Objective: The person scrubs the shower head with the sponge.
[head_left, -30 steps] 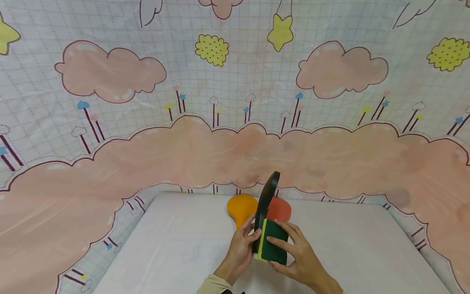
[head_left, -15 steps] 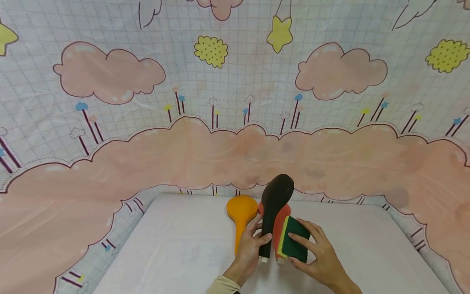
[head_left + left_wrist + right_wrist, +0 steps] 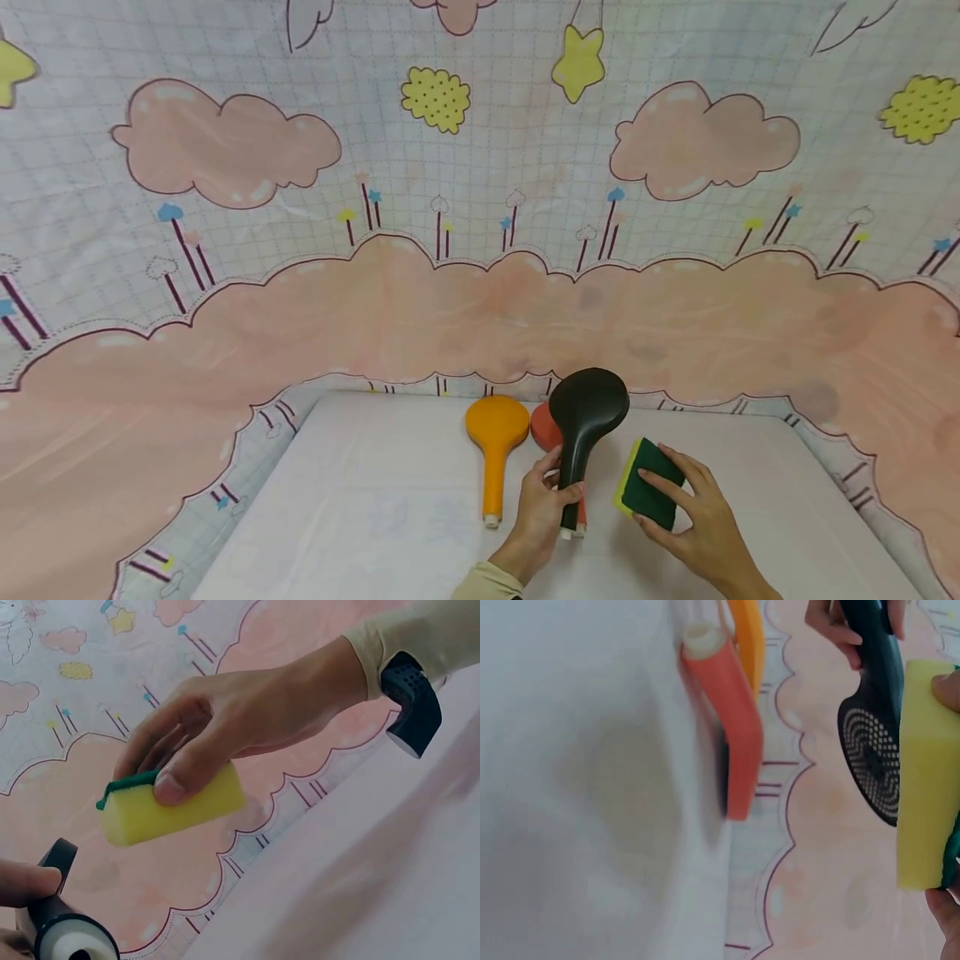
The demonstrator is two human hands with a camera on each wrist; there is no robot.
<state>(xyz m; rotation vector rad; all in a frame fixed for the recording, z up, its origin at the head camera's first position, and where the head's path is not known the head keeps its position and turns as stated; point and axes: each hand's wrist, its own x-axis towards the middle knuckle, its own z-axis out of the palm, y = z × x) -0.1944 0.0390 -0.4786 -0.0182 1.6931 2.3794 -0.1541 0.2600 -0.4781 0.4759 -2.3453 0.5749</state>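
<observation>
Head view: the left hand (image 3: 542, 500) grips the handle of a black shower head (image 3: 585, 421), raised off the white worktop (image 3: 360, 517). Just right, the right hand (image 3: 693, 521) pinches a green-and-yellow sponge (image 3: 648, 492). An orange shower head (image 3: 495, 442) and a red shower head (image 3: 543, 427) lie just beyond the left fingers.

Left wrist view: the right thumb presses the sponge's yellow side (image 3: 169, 806).

Right wrist view: the sponge (image 3: 926, 776) sits just beside the black shower head's perforated face (image 3: 870, 757).

Light in the head view was bright, even and soft, with almost no shadows on the white cloth-covered surface (image 3: 375, 500). Wide-angle distortion bowed the pastel cloud-printed backdrop (image 3: 480, 208) toward the frame's edges. The left wrist view was dimmer, its lower right a hazy grey-pink. The right wrist view was smeared, the orange-red plastic shower head (image 3: 731, 735) blurred at upper left.
</observation>
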